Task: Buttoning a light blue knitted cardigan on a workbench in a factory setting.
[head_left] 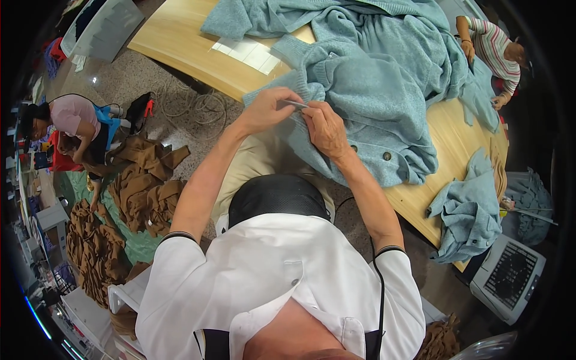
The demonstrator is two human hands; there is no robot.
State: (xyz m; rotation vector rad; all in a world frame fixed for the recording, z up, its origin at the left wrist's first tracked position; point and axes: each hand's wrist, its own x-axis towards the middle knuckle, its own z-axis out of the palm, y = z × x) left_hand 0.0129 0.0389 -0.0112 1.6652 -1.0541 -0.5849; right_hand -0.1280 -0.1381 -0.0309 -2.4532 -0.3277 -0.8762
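My left hand (270, 112) and my right hand (326, 129) meet at the table's near edge, fingers pinched. Between them runs a slim, pale grey object (295, 104) whose kind I cannot make out. Under and beside both hands lies a light blue knit cardigan (378, 90), bunched up, with dark buttons near my right wrist. Its lower part hangs over the edge toward my lap.
More blue knitwear (264, 18) covers the far part of the wooden table (174, 36). A white grid sheet (246, 54) lies there. At right, a co-worker (498, 54) handles a blue garment. Another person (72, 120) bends beside brown knitwear (144, 180) at left.
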